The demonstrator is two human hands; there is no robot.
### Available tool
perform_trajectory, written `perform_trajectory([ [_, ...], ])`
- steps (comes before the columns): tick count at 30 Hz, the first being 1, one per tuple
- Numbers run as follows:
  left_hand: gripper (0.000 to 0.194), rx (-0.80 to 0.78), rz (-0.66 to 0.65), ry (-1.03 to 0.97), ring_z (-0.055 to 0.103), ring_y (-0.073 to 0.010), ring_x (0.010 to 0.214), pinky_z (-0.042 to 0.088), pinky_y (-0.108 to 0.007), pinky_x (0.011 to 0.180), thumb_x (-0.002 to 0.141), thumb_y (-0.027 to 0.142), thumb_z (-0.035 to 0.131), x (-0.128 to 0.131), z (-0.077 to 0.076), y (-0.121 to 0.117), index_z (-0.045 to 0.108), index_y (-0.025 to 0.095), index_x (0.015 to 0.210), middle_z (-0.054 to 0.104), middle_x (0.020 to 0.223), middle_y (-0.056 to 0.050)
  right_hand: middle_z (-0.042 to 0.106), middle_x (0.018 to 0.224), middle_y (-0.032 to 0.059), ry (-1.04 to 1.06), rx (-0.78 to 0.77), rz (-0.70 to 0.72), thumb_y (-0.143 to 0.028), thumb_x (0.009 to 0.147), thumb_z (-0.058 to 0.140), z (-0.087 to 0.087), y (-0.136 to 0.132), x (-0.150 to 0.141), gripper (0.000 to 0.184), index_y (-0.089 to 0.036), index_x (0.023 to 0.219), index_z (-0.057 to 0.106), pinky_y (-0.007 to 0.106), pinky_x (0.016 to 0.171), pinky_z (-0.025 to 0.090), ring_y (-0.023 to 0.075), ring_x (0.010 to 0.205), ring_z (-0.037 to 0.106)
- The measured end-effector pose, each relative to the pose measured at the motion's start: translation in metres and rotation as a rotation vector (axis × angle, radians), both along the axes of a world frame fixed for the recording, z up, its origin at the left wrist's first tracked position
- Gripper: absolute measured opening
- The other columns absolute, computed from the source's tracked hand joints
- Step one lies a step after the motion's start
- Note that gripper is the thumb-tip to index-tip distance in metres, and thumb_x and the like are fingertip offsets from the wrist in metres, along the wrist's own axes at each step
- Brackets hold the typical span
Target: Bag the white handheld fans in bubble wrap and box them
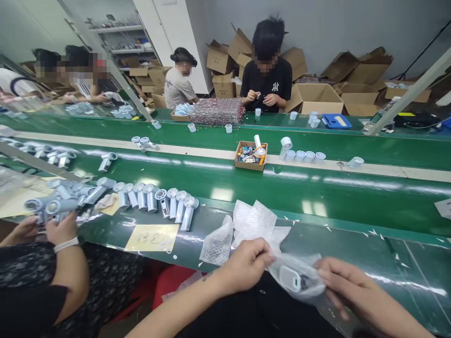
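Observation:
My left hand (246, 264) pinches the left edge of a translucent plastic bag (312, 271) at the bench's near edge. On the bag's other side, my right hand (347, 280) grips it with fingers closed around the edge. Inside lies a pale device (290, 278) with a rounded end and a small port; the rest of it is blurred by the plastic. Just beyond my left hand, several bubble-wrap bags (255, 219) lie loosely piled on the green bench (338, 234).
Handheld fans (172, 204) stand in a row to the left, near a yellow paper sheet (152, 238). A co-worker's hands (61, 228) hold fans at far left. A small parts box (251, 156) sits on the pale strip across the belt, near several fan heads (300, 156).

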State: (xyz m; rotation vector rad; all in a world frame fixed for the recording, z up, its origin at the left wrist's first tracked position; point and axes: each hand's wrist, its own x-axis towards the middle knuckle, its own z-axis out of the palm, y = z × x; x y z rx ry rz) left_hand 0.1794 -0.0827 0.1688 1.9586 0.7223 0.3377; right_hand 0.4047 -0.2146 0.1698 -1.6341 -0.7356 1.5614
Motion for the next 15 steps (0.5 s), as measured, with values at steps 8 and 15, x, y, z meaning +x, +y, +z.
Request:
perform_trajectory([
  [8,0.012,0.133,-0.707,-0.354,0.066,-0.0151,0.092,0.048,-0.021,0.089,0.084,0.016,0.054,0.029,-0.002,-0.01,0.064,0.021,0.081,0.072,0.091,-0.003,0.07,0.107,0.0124,0.482,-0.311,-0.18,-0.05,0.062,0.078,-0.022,0.017,-0.031,0.063,-0.021,0.116,0.063,0.041,0.089,0.05,0.0304,0.102,0.065],
  [15,0.039,0.082,0.733,0.813,0.066,-0.0305,0.09,0.05,-0.035,0.073,0.088,0.046,0.048,-0.108,-0.053,0.12,0.068,0.012,0.087,0.071,0.089,-0.017,0.071,0.089,0.0086,-0.045,-0.126,-0.657,-0.039,0.049,0.083,-0.089,0.028,0.021,0.08,-0.023,0.121,0.052,0.032,0.05,0.051,0.0237,0.062,0.066],
])
